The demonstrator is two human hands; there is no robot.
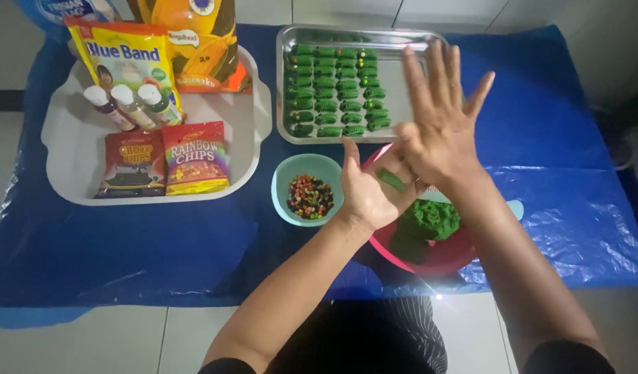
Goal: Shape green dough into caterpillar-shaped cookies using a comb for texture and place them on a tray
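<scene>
Blue plastic sheet covers the low table on a pale tiled floor. At the centre, the left hand lies palm up with a small green dough roll on it, and the right hand, fingers spread wide, presses its heel on this roll. Just below, at 5 o'clock, a pink bowl holds green dough. At 12 o'clock a metal tray carries rows of shaped green pieces. At 9 o'clock stands a small teal bowl of coloured chips.
</scene>
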